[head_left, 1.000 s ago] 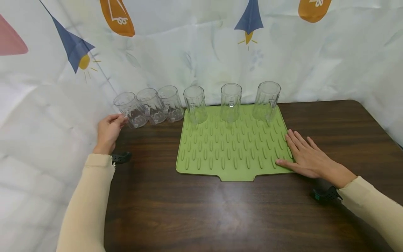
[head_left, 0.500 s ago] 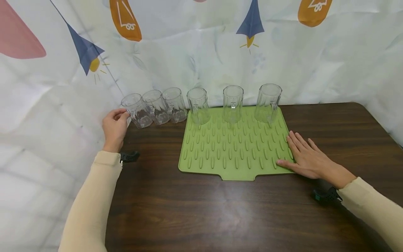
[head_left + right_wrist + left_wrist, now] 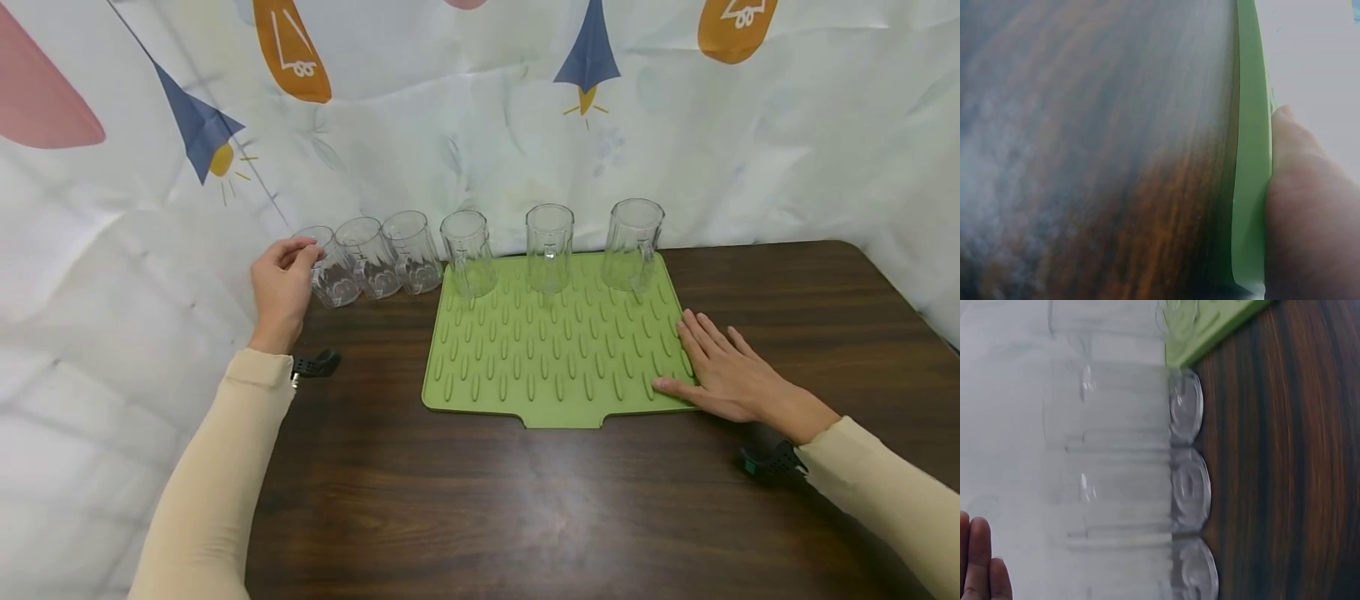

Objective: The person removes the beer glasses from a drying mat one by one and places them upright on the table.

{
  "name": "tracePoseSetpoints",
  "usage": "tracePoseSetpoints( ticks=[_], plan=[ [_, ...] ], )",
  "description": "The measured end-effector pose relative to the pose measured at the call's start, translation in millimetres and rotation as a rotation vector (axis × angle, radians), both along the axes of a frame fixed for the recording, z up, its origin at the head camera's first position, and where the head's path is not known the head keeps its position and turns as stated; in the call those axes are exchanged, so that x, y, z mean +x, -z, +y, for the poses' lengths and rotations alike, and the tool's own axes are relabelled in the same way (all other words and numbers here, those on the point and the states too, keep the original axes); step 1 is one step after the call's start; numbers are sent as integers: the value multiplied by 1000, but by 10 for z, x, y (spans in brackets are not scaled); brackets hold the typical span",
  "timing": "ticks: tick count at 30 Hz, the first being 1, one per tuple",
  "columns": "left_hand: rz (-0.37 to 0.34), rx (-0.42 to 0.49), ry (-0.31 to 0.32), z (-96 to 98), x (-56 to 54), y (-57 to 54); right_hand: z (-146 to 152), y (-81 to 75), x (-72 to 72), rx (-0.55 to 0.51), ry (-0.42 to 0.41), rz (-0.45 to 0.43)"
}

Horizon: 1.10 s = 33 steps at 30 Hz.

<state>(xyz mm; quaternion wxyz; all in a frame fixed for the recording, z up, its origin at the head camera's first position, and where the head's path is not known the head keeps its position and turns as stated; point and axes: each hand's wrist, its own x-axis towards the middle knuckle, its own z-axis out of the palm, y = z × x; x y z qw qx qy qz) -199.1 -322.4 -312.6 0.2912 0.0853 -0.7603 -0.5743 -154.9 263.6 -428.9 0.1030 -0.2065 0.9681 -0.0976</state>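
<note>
Left of the mat [image 3: 525, 358], the left hand [image 3: 281, 283] is held beside the rim of the first mug [image 3: 337, 285]. Whether that rim is gripped cannot be told. The hand is presumably brought in from the outer side so that the neighbouring glass is not knocked. Between the first mug and the mat, the second mug [image 3: 371, 268] and the third mug [image 3: 415, 260] are stood close in line on the table [image 3: 450, 500], the third just beside the mat's left edge; floor space is probably saved by this.

Along the mat's back edge, the fourth mug [image 3: 469, 260], the fifth mug [image 3: 550, 250] and the sixth mug [image 3: 632, 254] are set well apart, presumably for clearance.

At the mat's right edge, the right hand [image 3: 723, 375] is laid flat with fingers extended and nothing gripped; the mat is probably steadied thereby.

In the left wrist view, the thick bases of the mugs left of the mat are seen on the table, a detail faint from the head. In the right wrist view, the mat's thin near edge is shown with a thumb [image 3: 1304, 212] against it. The full row is given only by the head view.
</note>
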Motion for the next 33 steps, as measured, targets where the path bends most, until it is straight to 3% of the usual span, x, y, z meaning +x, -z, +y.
tracePoseSetpoints(
  ticks=[11,17,25,33],
  plan=[
    [54,-24,161,425,15,-2,-9,2,7,3,8,5],
    [37,-65,240,651,45,41,-13,9,8,3,10,4],
    [-29,-112,337,895,-43,203,-14,10,14,-3,16,-4],
    [-72,-113,395,1092,-158,384,-17,6,10,4,21,1]
  ],
)
